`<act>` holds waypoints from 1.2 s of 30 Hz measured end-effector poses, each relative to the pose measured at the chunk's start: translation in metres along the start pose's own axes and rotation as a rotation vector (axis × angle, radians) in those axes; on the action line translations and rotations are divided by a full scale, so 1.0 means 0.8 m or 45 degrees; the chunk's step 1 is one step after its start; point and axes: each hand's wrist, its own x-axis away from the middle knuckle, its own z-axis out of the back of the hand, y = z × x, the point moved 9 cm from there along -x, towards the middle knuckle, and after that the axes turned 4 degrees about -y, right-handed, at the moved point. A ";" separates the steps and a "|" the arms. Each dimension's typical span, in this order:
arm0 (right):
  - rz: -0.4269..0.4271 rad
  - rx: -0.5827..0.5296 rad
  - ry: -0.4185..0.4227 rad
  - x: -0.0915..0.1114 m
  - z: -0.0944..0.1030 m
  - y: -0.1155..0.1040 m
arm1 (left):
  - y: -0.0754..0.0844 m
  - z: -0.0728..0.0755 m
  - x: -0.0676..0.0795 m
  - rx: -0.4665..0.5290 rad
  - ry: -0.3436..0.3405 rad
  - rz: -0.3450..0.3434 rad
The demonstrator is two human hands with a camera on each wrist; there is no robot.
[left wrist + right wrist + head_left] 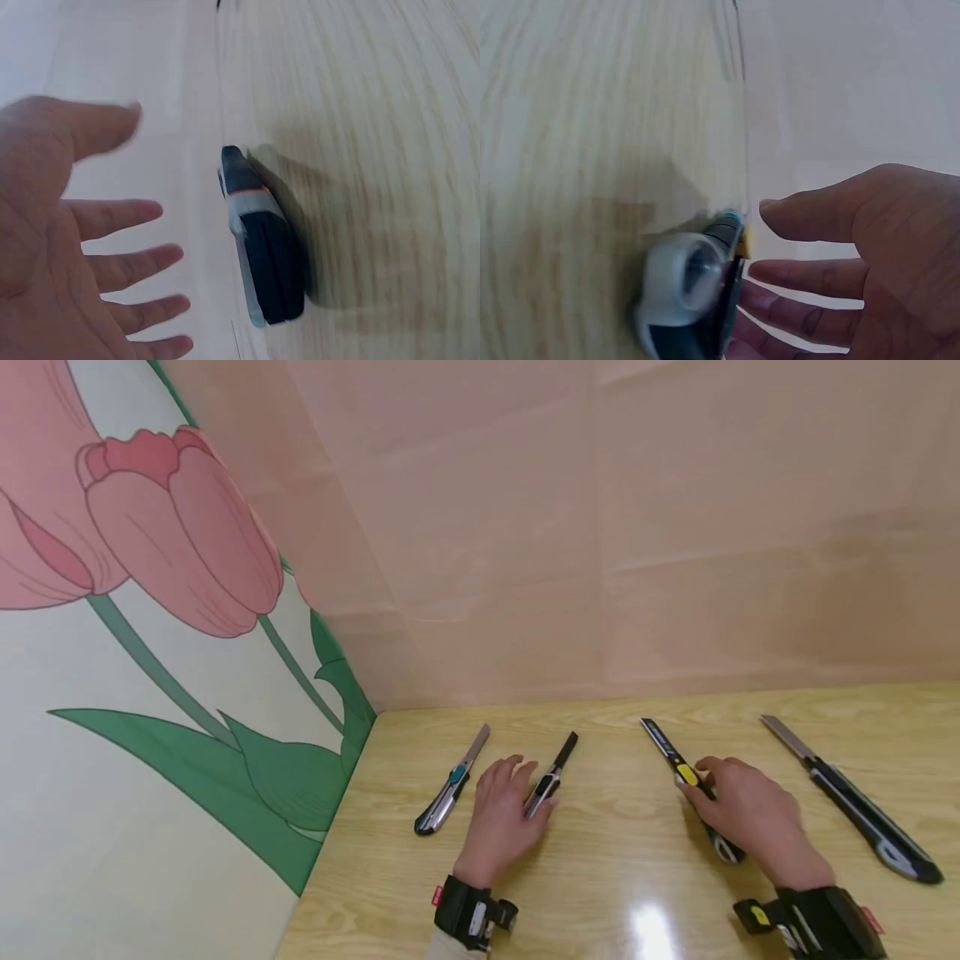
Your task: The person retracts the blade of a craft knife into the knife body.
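Note:
On the wooden table, my left hand (501,818) hovers with fingers spread, palm beside a small black-and-silver utility knife (551,783). A gap separates fingers and knife (271,262) in the left wrist view. My right hand (750,806) is over a black utility knife (660,739) with a yellow slider, thumb and fingers parted around its middle. The right wrist view shows this knife's pale looped end (676,277) close by; the fingers are not closed on it, though whether some touch it I cannot tell.
A silver utility knife (450,793) with a teal slider lies left of my left hand. Farther right lies a larger black utility knife (862,810). Behind the table (600,877) hangs a pinkish cloth (600,527); a tulip-painted wall (172,793) borders the left.

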 end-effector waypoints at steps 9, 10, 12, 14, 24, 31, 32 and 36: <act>-0.176 -0.030 -0.105 0.000 -0.016 0.023 | 0.026 0.001 -0.007 0.145 0.012 -0.045; -0.189 -0.029 -0.103 0.000 -0.017 0.024 | 0.027 0.000 -0.007 0.155 0.008 -0.044; -0.208 -0.030 -0.088 0.000 -0.017 0.025 | 0.027 0.000 -0.007 0.169 0.009 -0.030; -0.217 -0.026 -0.069 -0.001 -0.017 0.025 | 0.026 0.001 -0.007 0.187 0.022 -0.014; -0.209 -0.037 -0.021 -0.003 -0.007 0.014 | 0.031 -0.001 -0.013 0.289 0.018 -0.005; -0.140 -0.094 0.131 0.000 0.024 -0.011 | 0.038 -0.009 -0.014 0.430 -0.013 0.015; -0.129 -0.097 0.158 0.002 0.028 -0.016 | 0.039 -0.011 -0.015 0.441 -0.020 0.019; -0.079 -0.112 0.277 0.008 0.048 -0.037 | 0.047 -0.017 -0.014 0.459 -0.053 0.016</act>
